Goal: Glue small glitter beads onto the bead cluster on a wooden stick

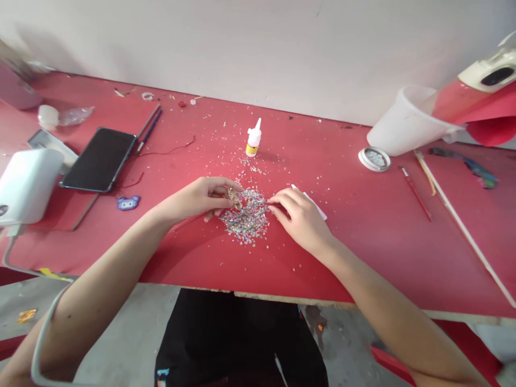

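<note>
My left hand [199, 196] is closed round a small gold-coloured ornament [234, 197], held over the left edge of a pile of shiny multicoloured flakes [248, 223]. A thin dark stick [190, 221] runs out below this hand; whether it joins the ornament is hidden. At the pile's right side, my right hand [300, 215] has its thumb and fingers pinched together. What is between those fingertips is too small to make out. Behind the right hand lies a flat white piece [316, 204], partly covered. A small white glue bottle [253, 141] with a yellow label stands upright beyond the pile.
On the left are a black phone [100, 159], a white device with a cable [30, 185] and a blue trinket [128, 202]. To the right, a white pitcher [393, 126], a round dish [374, 159], a red brush [417, 194] and a long white strip [467, 236] occupy the red tabletop.
</note>
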The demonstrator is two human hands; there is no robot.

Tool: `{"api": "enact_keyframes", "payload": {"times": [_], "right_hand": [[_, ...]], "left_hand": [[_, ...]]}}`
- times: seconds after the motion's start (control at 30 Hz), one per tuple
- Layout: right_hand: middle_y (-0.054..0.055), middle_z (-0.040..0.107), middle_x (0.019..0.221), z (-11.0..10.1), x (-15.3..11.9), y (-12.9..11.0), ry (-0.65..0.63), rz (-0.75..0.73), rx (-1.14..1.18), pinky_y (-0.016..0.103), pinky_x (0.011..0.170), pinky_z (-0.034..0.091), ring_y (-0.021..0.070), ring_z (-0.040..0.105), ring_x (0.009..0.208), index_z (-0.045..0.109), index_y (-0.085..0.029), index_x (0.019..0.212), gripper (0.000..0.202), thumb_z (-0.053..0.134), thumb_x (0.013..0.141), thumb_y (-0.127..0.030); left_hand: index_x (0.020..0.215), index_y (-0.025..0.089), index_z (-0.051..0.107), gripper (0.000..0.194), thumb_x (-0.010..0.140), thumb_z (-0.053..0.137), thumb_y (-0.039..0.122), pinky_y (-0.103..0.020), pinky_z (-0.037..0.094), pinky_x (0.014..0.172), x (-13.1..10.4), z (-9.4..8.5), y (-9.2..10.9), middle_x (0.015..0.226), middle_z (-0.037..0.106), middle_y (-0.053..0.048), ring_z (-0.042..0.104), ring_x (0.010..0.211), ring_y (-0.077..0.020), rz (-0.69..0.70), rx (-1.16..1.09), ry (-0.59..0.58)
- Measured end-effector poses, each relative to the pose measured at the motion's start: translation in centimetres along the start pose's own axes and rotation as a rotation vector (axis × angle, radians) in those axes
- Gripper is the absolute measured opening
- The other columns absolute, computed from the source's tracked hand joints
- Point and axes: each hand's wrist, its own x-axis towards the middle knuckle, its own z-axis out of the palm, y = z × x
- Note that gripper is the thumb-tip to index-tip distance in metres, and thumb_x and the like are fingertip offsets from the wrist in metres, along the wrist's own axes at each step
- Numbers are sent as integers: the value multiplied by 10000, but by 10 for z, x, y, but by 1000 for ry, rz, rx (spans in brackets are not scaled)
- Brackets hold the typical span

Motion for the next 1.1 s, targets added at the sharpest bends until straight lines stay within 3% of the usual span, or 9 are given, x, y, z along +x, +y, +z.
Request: {"api": "enact_keyframes", "payload": {"times": [0.13,0.3,0.4,0.57,0.7,0.87,0.97,1.1], "right_hand": [[57,654,925,0,1,-1,-71,-50,64,392,823,530,200,616,884,619,-222,959,112,509,951,-207],[79,648,946,2,1,2,-3,-1,-10,417,861,514,208,614,886,619,-202,974,127,493,960,-204],[87,648,948,3,1,0,-41,-38,-2,405,847,518,209,604,896,620,-178,984,124,500,953,-174],[68,656,952,-2,-3,-14,-135,-153,294,342,824,536,172,603,912,612,-179,1007,108,518,954,-183],[55,678,941,-2,-5,-22,-257,-187,465,330,818,556,154,627,887,604,-187,1030,121,509,958,-173],[94,643,1193,3,-2,-17,-177,-195,351,454,988,517,208,568,1160,597,-203,1033,128,508,953,-157],[111,630,1216,5,0,-14,-114,-139,243,499,996,512,230,551,1196,585,-198,1035,128,496,956,-151],[128,628,1231,6,0,-16,-139,-133,186,504,1021,506,238,541,1238,577,-184,1031,128,476,964,-145]], "left_hand": [[1159,156,625,358,803,655,176,-162,431,422,0,1,1,677,605,4,517,524,-80,5,-4,0],[1158,145,618,358,803,658,174,-171,461,449,-1,2,4,681,613,3,533,529,-82,-18,-25,1],[1155,138,615,352,807,651,166,-192,490,486,-2,2,5,698,624,1,535,522,-79,-22,-46,2],[1131,137,641,328,804,656,164,-217,495,546,0,1,1,775,663,-32,563,556,-86,51,-114,75],[1127,135,655,319,808,656,154,-219,457,567,4,2,-6,717,636,-19,548,569,-86,152,-168,148],[1150,148,665,351,799,676,158,-229,420,573,8,1,-13,688,606,-4,512,576,-87,226,-200,254],[1156,148,668,357,799,679,161,-238,421,596,9,1,-13,674,596,1,514,588,-92,236,-213,304],[1158,138,661,357,804,686,174,-242,427,618,11,2,-14,650,582,13,504,582,-91,259,-198,318]]}}
